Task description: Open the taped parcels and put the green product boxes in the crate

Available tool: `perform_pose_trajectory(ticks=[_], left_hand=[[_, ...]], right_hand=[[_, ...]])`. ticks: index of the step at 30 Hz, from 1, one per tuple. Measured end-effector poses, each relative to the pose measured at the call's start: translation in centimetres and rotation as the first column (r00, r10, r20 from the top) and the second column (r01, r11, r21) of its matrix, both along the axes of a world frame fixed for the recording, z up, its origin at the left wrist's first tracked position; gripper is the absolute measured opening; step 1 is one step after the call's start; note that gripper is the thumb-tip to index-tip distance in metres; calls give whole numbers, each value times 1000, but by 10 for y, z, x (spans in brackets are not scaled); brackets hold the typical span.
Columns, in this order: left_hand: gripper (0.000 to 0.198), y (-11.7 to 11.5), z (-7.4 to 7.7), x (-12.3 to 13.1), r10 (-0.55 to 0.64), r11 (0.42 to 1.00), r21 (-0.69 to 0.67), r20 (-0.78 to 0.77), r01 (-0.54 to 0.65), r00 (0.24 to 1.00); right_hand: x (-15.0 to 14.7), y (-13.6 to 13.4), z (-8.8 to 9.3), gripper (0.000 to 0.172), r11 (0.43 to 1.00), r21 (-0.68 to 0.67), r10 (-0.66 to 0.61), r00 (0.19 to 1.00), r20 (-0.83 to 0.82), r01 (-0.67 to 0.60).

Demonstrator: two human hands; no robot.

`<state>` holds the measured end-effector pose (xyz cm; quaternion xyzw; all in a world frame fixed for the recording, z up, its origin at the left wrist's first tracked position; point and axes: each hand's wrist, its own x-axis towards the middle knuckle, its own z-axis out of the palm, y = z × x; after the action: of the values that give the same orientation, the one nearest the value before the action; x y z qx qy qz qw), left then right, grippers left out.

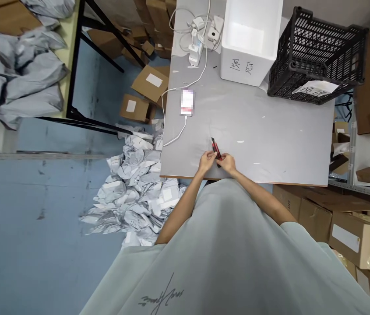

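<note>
Your left hand point(207, 161) and right hand point(227, 162): fingers closed around one red-and-black utility knife point(216, 148), grey tabletop point(280, 140), near side.

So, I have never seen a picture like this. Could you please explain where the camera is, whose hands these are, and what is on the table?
There is no machine here, only a person. The camera is worn on their head and looks forward and down, so their shirt fills the bottom. The bare left hand and right hand hold what looks like a red-and-black cutter above the table, close to its near edge. Farther back stand a white box and a black crate. On the left side lie a phone, its screen blurred, with a cable plugged in, and, beyond it, a power strip.
</note>
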<state>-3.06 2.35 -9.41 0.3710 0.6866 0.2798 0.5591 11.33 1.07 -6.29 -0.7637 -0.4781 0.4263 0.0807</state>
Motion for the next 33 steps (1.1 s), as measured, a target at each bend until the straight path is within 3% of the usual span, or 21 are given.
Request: perform_pose_trajectory(ticks=[4,8,14,18,24,28,30,33], left_hand=[[27,3,-16,-32,18,1000,-18,-69,-20,997],[27,11,-28,-63,-20,999,-42,-108,15,994],[24,26,-44,-87,-80,993,-104,-226,57,971],[22,29,-47,-91,-135,985,-139,-286,99,949],[14,31,-30,-98,-219,974,-134,-375,181,901],[15,36,-11,-96,-219,974,-58,-452,217,865],[16,40,0,-81,-227,964,15,-469,265,853],[17,41,20,-34,-314,904,132,-438,406,842]], right_hand=[[-51,-5,0,30,998,18,61,998,-27,-60],[-73,-2,0,32,991,-4,136,990,-27,-136],[-77,1,10,37,968,-22,252,968,12,-251],[-64,-2,20,34,974,-5,227,973,-46,-228],[-25,-21,43,23,999,45,33,988,-153,-27],[5,-42,59,18,983,105,-120,964,-238,149],[18,-55,67,16,954,151,-214,939,-268,260],[41,-83,78,15,869,214,-371,873,-318,447]])
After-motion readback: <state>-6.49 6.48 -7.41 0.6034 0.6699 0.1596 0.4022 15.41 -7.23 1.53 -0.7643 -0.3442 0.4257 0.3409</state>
